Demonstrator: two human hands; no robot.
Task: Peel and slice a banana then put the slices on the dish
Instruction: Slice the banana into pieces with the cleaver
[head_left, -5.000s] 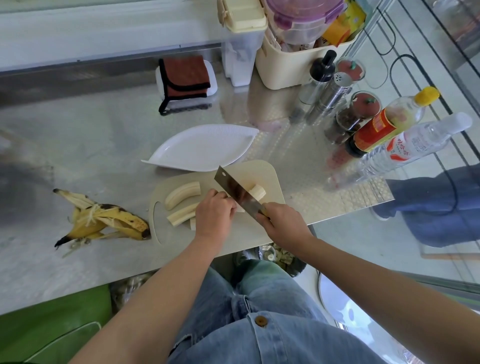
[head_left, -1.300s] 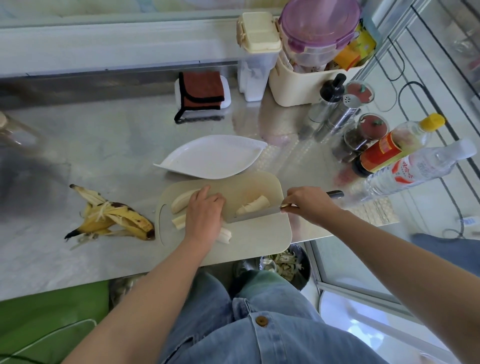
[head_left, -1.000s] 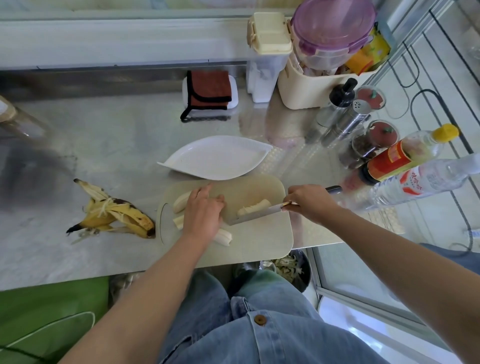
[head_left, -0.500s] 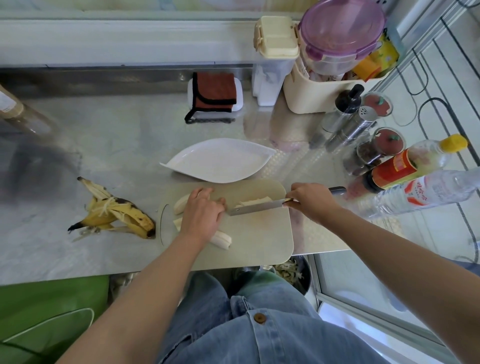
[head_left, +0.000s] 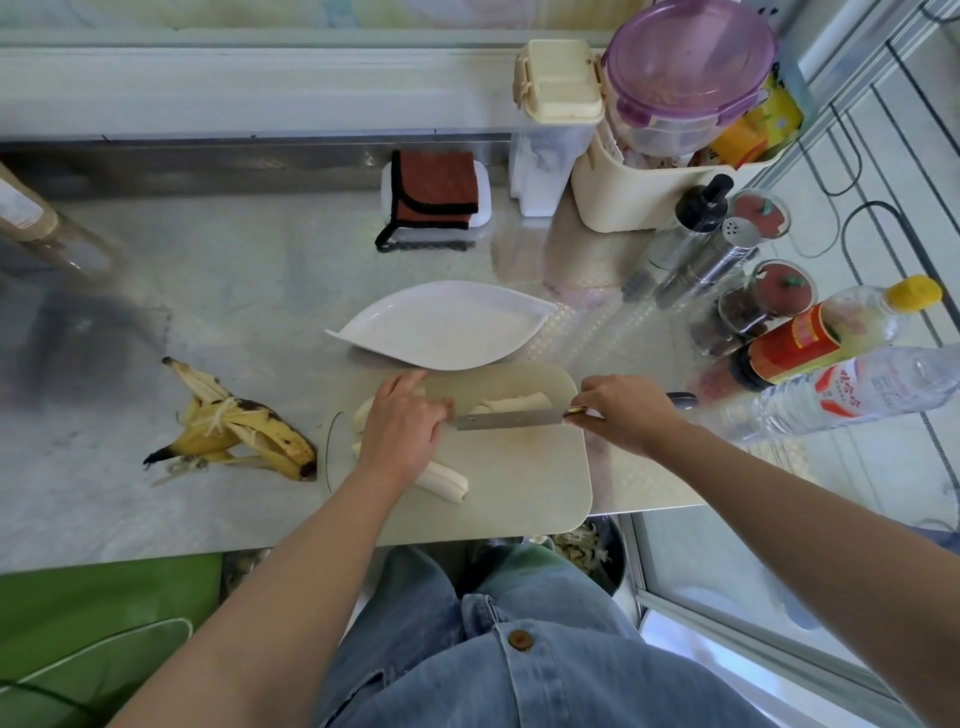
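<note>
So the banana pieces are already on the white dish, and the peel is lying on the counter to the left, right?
Not quite. The white dish has nothing on it yet. The banana pieces are on the cutting board in front of it, as the head view shows. The peel is indeed lying on the counter to the left.

Home kitchen: steel counter (head_left: 249, 291), spice jars (head_left: 769, 306), cutting board (head_left: 519, 478)
</note>
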